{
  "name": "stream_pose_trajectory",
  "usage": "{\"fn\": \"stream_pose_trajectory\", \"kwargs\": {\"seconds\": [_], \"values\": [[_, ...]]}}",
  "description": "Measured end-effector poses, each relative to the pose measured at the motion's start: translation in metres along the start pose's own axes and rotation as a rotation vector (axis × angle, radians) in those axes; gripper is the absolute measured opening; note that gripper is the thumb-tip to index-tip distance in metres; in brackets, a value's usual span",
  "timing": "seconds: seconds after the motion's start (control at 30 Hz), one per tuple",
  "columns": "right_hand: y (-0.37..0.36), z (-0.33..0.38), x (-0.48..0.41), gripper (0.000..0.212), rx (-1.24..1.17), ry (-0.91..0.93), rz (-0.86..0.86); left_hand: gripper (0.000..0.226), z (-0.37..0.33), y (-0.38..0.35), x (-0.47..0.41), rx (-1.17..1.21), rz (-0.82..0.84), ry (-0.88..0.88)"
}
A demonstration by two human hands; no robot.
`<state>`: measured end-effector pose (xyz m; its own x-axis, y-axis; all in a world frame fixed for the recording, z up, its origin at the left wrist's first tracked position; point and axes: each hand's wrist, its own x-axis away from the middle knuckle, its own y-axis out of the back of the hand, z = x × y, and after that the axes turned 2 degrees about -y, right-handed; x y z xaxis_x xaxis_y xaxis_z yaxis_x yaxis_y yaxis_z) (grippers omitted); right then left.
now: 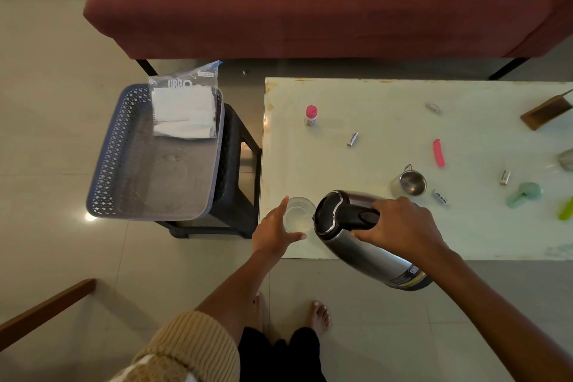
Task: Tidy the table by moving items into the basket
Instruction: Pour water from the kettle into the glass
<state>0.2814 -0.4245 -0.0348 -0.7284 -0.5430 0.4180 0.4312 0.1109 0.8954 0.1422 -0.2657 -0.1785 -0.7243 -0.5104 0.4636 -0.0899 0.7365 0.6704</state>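
Observation:
My right hand (400,223) grips the black handle of a steel flask (366,245), which is tilted with its black lid toward a clear glass (298,214) at the table's front left corner. My left hand (273,232) holds that glass from the left side, thumb and fingers around it. The grey perforated basket (111,164) rests on a dark stool to the left of the table; a plastic bag of white cloths (184,108) lies in its far end.
On the pale table (372,96) lie a pink-capped small bottle (311,115), a few small tubes (352,138), a pink clip (438,152), a steel cup (410,183), a teal object (525,194) and a wooden item (545,111). A maroon sofa (310,3) stands behind.

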Motion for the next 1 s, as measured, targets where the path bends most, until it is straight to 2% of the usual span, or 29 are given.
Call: {"fn": "stream_pose_trajectory", "kwargs": {"seconds": [1.0], "values": [[0.0011,0.0009,-0.0017,0.043,0.016,-0.005,0.018,0.097,-0.0005,0.0006,-0.0001,0.014,0.008,-0.004]]}}
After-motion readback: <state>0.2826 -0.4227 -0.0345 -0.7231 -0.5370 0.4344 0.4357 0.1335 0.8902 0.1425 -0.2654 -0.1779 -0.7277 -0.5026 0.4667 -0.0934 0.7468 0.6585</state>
